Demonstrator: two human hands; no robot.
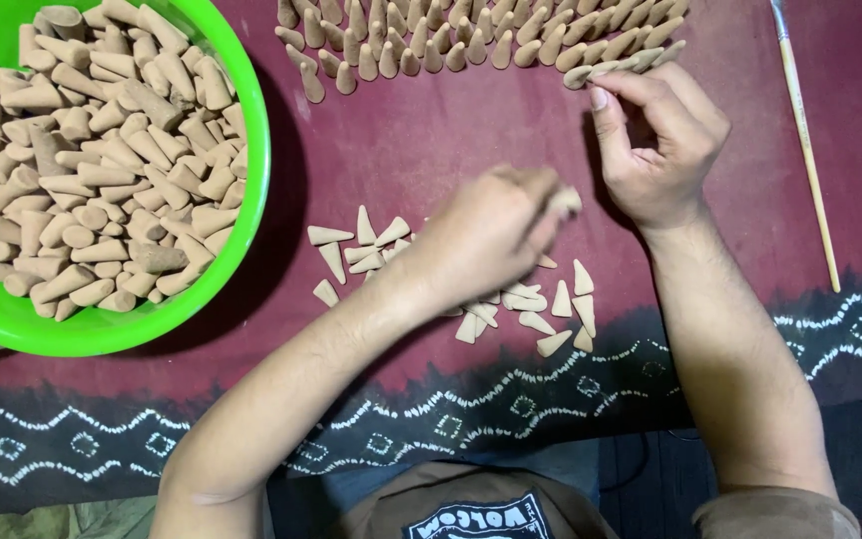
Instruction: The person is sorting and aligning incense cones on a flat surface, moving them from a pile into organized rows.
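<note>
One tan cone (567, 200) is being pinched in my left hand (486, 235) above the loose pile (511, 304), while I'm steadying my right hand (655, 140), fingers curled closed on the row (481, 40) at twelve o'clock, seating cones upright

Maroon cloth (431, 150) under cones (541, 299), bowl (251, 200), stick (810, 150)

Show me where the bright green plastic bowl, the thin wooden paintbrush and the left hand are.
Bright green plastic bowl (253, 150), head view, right rim.
Thin wooden paintbrush (808, 150), head view, mid handle.
Left hand (481, 235), head view, back of hand.
</note>
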